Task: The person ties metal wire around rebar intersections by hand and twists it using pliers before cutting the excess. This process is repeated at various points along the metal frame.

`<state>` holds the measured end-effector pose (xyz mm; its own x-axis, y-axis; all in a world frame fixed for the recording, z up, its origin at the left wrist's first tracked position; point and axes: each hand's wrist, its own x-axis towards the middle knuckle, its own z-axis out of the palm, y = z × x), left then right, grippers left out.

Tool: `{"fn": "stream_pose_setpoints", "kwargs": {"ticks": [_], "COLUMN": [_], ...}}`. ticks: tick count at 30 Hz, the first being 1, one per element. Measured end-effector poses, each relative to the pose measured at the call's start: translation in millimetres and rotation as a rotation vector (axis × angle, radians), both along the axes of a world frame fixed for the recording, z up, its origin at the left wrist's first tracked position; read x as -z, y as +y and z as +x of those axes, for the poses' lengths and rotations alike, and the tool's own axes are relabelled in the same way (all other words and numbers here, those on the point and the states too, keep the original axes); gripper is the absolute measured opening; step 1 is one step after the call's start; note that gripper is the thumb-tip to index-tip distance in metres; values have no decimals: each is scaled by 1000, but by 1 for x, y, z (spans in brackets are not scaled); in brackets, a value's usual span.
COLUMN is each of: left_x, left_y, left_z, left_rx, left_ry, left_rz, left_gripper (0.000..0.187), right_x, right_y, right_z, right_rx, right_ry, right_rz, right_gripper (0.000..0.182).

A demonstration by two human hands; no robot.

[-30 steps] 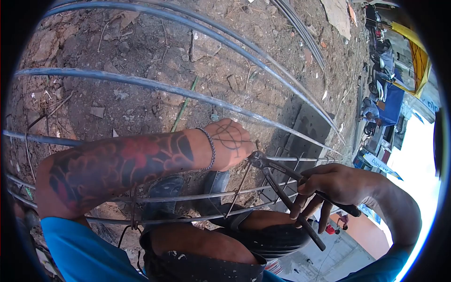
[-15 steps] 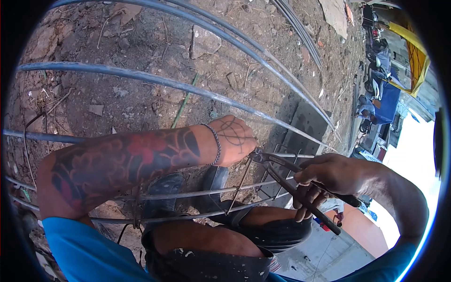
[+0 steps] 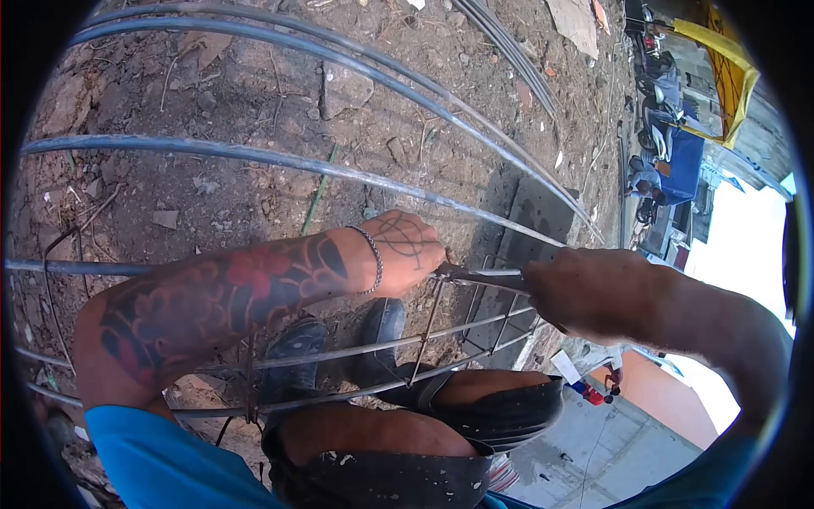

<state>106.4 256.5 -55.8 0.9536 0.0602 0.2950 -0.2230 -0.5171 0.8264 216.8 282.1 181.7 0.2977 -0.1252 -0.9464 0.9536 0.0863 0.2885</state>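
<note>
My left hand, with a braided bracelet at the wrist, is closed over a rebar of a steel cage, where a square stirrup meets it; its fingertips are hidden. In my right hand is a pair of pincers, with the handles inside the fist. The pincers' jaws are right beside my left fist, at the bar. Whether they bite on tie wire cannot be made out. Lower bars of the cage run across in front of my boots and knees.
Long loose rebars cross the dirt ground beyond my hands. A bundle of thin bars lies farther off. A dark board is on the ground near my right hand. Motorcycles, a blue tarp and people are at right.
My right hand has turned over and its fingers have closed round the pincers, whose handles were spread before. The pincers now lie nearly along the bar. My left hand stays at the same joint.
</note>
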Motion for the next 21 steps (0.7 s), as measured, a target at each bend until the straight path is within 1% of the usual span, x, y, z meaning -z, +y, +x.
{"fn": "stream_pose_setpoints", "kwargs": {"ticks": [2, 4, 5, 6, 7, 8, 9, 11, 12, 13, 15, 17, 18, 19, 20, 21], "left_x": [-3, -3, -2, -4, -6, -9, -9, -8, -10, -11, -19, -30, -37, -46, -55, -75], "left_y": [3, 3, 3, 5, 8, 9, 9, 9, 9, 11, 14, 18, 21, 21, 20, 29], "left_z": [-2, -1, -1, -1, 0, 1, 2, 3, 4, 4, 3, 3, 7, 14, 21, 29], "left_rx": [9, 13, 18, 17, 47, 81, 87, 112, 112, 128, 146, 194, 201, 145, 92, 223], "left_ry": [45, 54, 72, 75, 131, 186, 188, 227, 224, 245, 267, 385, 380, 283, 188, 118], "left_rz": [-16, -39, -59, -55, -33, -15, -13, -14, -18, -6, 13, 116, 131, 73, 7, -141], "left_gripper": [28, 26, 25, 25, 26, 28, 28, 30, 30, 32, 33, 38, 38, 40, 43, 48], "right_x": [3, 3, 3, 4, 5, -1, -4, -10, -14, -15, -13, -12, -11, -10, -6, -5], "right_y": [8, 19, 21, 24, 26, 10, -2, -33, -43, -50, -62, -59, -51, -37, -29, -26], "right_z": [2, -1, -7, -15, -20, -14, -20, -27, -35, -39, -43, -38, -34, -33, -23, -15], "right_rx": [-54, -43, -46, -121, -196, -227, -228, -142, -236, -242, -412, -443, -477, -538, -556, -580], "right_ry": [34, 76, 77, 75, 74, 228, 186, 66, -25, -26, -49, -10, 24, 57, 102, 150], "right_rz": [22, -99, -100, -120, -135, 32, 40, 161, 191, 194, 222, 246, 260, 154, 195, 236], "right_gripper": [23, 20, 20, 19, 19, 19, 20, 20, 32, 32, 31, 28, 25, 16, 12, 9]}}
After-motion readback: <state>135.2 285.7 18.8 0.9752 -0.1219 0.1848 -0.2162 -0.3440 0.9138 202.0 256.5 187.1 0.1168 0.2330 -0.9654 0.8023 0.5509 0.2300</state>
